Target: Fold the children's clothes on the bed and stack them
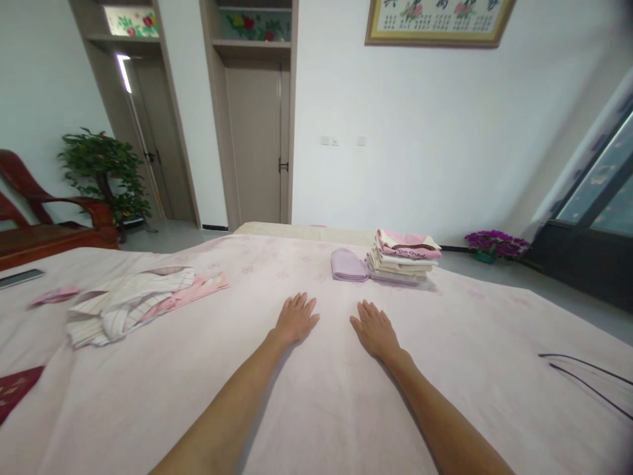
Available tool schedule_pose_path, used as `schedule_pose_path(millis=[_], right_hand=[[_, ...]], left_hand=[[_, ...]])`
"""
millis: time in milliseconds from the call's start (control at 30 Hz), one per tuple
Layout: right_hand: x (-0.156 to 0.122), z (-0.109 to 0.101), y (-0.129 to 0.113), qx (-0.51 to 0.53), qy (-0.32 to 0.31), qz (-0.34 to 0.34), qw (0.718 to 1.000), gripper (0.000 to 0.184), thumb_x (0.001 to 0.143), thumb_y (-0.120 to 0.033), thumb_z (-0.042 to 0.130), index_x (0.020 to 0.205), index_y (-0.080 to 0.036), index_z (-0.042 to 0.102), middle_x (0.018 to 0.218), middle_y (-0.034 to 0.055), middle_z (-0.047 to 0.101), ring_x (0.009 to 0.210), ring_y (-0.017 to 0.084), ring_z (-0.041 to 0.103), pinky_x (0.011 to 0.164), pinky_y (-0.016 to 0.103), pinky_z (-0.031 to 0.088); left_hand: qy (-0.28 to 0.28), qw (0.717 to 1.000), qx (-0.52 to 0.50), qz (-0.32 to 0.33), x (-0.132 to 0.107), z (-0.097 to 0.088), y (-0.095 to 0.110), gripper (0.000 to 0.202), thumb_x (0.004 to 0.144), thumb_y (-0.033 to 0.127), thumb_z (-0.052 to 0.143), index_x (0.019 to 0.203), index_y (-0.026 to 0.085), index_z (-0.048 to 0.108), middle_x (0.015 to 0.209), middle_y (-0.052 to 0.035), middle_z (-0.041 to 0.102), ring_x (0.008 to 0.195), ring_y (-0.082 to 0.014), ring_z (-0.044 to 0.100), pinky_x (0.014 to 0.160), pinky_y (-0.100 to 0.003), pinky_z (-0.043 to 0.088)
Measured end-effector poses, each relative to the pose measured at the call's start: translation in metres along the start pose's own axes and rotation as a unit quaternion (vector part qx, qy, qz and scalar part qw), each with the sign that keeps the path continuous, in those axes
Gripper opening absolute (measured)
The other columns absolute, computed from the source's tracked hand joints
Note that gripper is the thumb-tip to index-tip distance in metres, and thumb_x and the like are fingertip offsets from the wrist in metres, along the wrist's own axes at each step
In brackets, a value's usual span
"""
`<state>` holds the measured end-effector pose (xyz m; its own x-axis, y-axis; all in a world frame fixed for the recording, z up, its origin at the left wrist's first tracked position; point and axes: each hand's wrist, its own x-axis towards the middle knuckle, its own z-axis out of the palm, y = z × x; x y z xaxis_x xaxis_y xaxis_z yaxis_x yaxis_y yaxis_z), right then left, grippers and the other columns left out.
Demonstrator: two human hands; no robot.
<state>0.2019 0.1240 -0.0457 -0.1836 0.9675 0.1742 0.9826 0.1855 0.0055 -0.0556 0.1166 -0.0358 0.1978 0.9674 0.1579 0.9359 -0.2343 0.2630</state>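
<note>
Pink floral bedspread [316, 409], spread wide: left hand [295, 320] and right hand [376, 331] palm-down on it, fingers extended, grasping nothing; just beyond, folded lilac garment [349, 266] beside stack of folded clothes [403, 260]; farther left, crumpled striped garment [131, 303]

Far to the left of the left fingers [299, 301] lies a dark phone [20, 279]; also far left, but nearer than them, is the corner of a dark red booklet [18, 388]. Well right of the right fingers [367, 309] and nearer lie two thin black rods [554, 356], running out of view. Beyond the left fingers and leftward stand a wooden chair [44, 235], a leafy plant [96, 161] and two brown doors [253, 138]. Beyond the gap between both sets of fingers are white wall switches [325, 140]. High beyond the right fingers hangs a framed print [440, 25]; lower, rightward, are purple flowers [497, 242].
</note>
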Motion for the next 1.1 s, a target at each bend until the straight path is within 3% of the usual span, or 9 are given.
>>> schedule_pose_path(millis=[167,333,533,633,733,800,900,1000,1100], right_hand=[[0.000,-0.001,0.002,-0.001,0.021,-0.003,1.000,0.060,0.100,-0.046,0.028,0.150,-0.013,0.039,0.157,0.0125,0.034,0.146,0.025,0.027,0.118,0.045,0.019],[0.000,-0.001,-0.001,-0.004,0.026,0.005,1.000,0.059,0.100,-0.044,0.029,0.149,-0.012,0.041,0.156,0.0122,0.036,0.144,0.026,0.030,0.117,0.045,0.021],[0.002,-0.001,-0.003,0.003,0.036,0.010,0.999,0.057,0.099,-0.043,0.031,0.148,-0.014,0.042,0.155,0.0134,0.037,0.144,0.027,0.031,0.116,0.047,0.021],[0.002,-0.001,-0.003,0.006,0.033,0.015,0.999,0.057,0.099,-0.043,0.032,0.147,-0.015,0.042,0.155,0.0135,0.038,0.144,0.027,0.031,0.116,0.046,0.021],[0.001,-0.001,-0.003,0.011,0.031,0.018,0.999,0.057,0.098,-0.043,0.033,0.147,-0.015,0.042,0.155,0.0132,0.039,0.144,0.027,0.030,0.116,0.047,0.021],[0.001,-0.002,-0.003,0.015,0.034,0.018,0.999,0.057,0.098,-0.043,0.033,0.147,-0.015,0.043,0.154,0.0128,0.039,0.143,0.026,0.031,0.116,0.046,0.021],[0.000,-0.003,-0.004,0.018,0.040,0.019,0.999,0.056,0.098,-0.043,0.033,0.145,-0.015,0.045,0.154,0.0125,0.040,0.142,0.026,0.033,0.116,0.046,0.022],[0.000,-0.004,-0.004,0.019,0.046,0.018,0.999,0.055,0.098,-0.042,0.034,0.144,-0.015,0.046,0.153,0.0129,0.042,0.141,0.026,0.034,0.115,0.045,0.022],[0.000,-0.004,-0.003,0.022,0.050,0.021,0.998,0.054,0.098,-0.042,0.034,0.144,-0.016,0.046,0.152,0.0132,0.042,0.141,0.026,0.035,0.115,0.045,0.023]], left_hand=[[0.058,0.991,0.045,-0.109,-0.015,-0.021,-0.037,0.052,0.098,0.044,0.032,0.142,0.022,0.047,0.155,-0.0134,0.040,0.147,-0.0304,0.025,0.118,-0.053,0.014],[0.150,0.958,0.116,-0.217,-0.048,-0.062,-0.106,0.048,0.095,0.027,0.036,0.139,0.012,0.049,0.155,-0.0218,0.035,0.150,-0.0341,0.013,0.117,-0.059,0.005],[0.295,0.862,0.235,-0.340,-0.100,-0.114,-0.207,0.046,0.098,0.018,0.022,0.129,0.010,0.054,0.149,-0.0196,0.043,0.146,-0.0324,0.022,0.115,-0.057,0.017],[0.277,0.828,0.240,-0.424,-0.118,-0.134,-0.247,0.040,0.097,0.018,0.026,0.122,0.011,0.056,0.141,-0.0155,0.051,0.138,-0.0328,0.034,0.108,-0.057,0.029],[0.234,0.801,0.191,-0.517,-0.129,-0.149,-0.271,0.031,0.096,0.027,0.035,0.112,0.015,0.059,0.126,-0.0100,0.062,0.121,-0.0323,0.051,0.097,-0.053,0.041],[0.239,0.796,0.162,-0.532,-0.133,-0.157,-0.276,0.027,0.094,0.031,0.040,0.105,0.016,0.059,0.116,-0.0074,0.066,0.113,-0.0324,0.056,0.093,-0.053,0.044],[0.312,0.787,0.101,-0.523,-0.129,-0.165,-0.264,0.025,0.093,0.034,0.042,0.102,0.016,0.057,0.107,-0.0060,0.067,0.109,-0.0315,0.057,0.095,-0.053,0.042],[0.353,0.791,0.049,-0.497,-0.109,-0.166,-0.232,0.031,0.094,0.037,0.041,0.109,0.015,0.057,0.107,-0.0088,0.066,0.101,-0.0286,0.060,0.090,-0.047,0.045],[0.379,0.829,-0.050,-0.408,-0.082,-0.155,-0.182,0.035,0.093,0.036,0.040,0.114,0.014,0.057,0.106,-0.0137,0.067,0.096,-0.0297,0.062,0.085,-0.045,0.047]])
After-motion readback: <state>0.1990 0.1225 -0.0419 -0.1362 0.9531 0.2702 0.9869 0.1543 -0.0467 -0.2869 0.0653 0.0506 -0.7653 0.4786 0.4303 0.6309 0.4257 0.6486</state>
